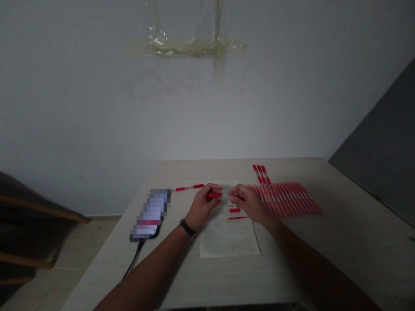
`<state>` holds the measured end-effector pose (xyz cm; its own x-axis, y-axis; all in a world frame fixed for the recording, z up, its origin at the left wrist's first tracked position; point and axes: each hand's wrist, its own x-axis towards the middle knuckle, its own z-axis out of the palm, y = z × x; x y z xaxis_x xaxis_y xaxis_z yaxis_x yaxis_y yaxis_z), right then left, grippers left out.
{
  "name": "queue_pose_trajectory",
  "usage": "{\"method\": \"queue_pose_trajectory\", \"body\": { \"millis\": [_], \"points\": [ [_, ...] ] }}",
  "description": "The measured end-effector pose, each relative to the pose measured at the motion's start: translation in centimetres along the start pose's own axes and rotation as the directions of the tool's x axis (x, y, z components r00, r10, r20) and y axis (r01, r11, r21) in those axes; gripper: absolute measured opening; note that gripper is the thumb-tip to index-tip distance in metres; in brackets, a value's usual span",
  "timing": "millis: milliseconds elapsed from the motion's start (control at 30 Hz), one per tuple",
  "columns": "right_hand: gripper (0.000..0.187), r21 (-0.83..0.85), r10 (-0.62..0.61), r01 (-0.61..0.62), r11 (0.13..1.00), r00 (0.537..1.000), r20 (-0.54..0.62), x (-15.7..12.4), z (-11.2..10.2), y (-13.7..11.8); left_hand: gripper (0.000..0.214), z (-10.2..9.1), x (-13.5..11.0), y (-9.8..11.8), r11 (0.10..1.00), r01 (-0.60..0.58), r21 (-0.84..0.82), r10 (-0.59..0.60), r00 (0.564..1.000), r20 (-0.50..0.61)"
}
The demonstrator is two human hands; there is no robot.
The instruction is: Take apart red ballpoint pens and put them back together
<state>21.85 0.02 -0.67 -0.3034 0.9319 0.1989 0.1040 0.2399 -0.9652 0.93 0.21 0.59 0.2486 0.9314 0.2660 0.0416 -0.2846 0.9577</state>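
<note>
My left hand point(207, 201) is closed, its fingers round a red pen part point(214, 195) that looks like the clip end. Across a small gap, my right hand point(245, 200) pinches something thin and pale, too small to make out. Both hands are above a white sheet point(230, 246). Under the right hand lie a short red piece point(235, 210) and a thin red refill point(236, 218) with a yellowish tip. A whole red pen point(189, 188) lies to the left of my left hand.
A row of wrapped red pens point(288, 198) lies to the right, with three loose red pens point(262, 175) behind it. On the left is a phone point(151, 214) with a black cable point(132, 259). The table point(181, 285) meets the wall at the back.
</note>
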Motion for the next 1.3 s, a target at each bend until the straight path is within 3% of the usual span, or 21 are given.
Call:
{"method": "queue_pose_trajectory", "body": {
  "millis": [267,633,1000,1300],
  "points": [
    [0.032,0.169,0.126,-0.143,0.975,0.986,0.105,0.0,0.2,0.1,0.031,0.1,-0.1,0.2,0.999,0.008,-0.044,-0.008,1.000,-0.013],
    [0.034,0.193,0.191,-0.223,0.955,0.967,0.170,-0.2,0.2,-0.1,0.037,0.2,-0.2,-0.1,0.994,0.000,-0.112,0.002,1.000,0.013],
    [0.030,0.207,0.212,-0.255,0.944,0.955,0.209,-0.2,0.2,-0.2,0.036,0.2,-0.2,-0.2,0.993,-0.006,-0.115,0.008,1.000,0.016],
    [0.029,0.171,0.178,-0.213,0.962,0.964,0.199,-0.2,-0.1,0.2,0.034,0.0,0.0,-0.3,0.993,-0.037,-0.115,0.036,0.999,-0.014]
  ]
}}
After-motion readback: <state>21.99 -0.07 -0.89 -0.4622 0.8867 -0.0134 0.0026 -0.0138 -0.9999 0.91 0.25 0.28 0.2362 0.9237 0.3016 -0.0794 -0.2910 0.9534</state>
